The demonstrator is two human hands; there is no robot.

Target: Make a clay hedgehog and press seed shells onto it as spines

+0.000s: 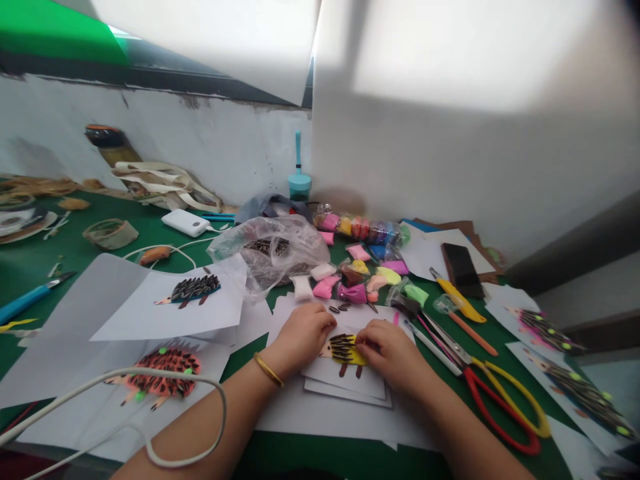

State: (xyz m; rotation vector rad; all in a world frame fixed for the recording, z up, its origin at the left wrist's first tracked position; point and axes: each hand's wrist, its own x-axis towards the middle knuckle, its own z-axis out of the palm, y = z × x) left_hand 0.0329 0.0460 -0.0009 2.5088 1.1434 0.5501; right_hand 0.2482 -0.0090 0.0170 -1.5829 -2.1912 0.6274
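Note:
A small hedgehog picture [349,351] lies on stacked white paper in front of me, with a yellow clay body, dark striped sunflower seeds on its back and brown legs. My right hand [393,353] is closed, thumb and fingertips pinched at the yellow body's right side; whatever they hold is hidden. My left hand [306,333], below a gold bangle [269,369], rests on the paper by the hedgehog's head. Its fingers are curled together, their contents out of sight. A few loose seeds [340,308] lie just beyond the hands.
Behind the paper are a plastic bag of seeds [270,250] and several coloured clay packets [353,292]. Scissors [505,400], a yellow cutter [460,300] and a phone [461,269] lie right. Other hedgehog pictures [195,288] flank me; a white cable [215,383] loops at left.

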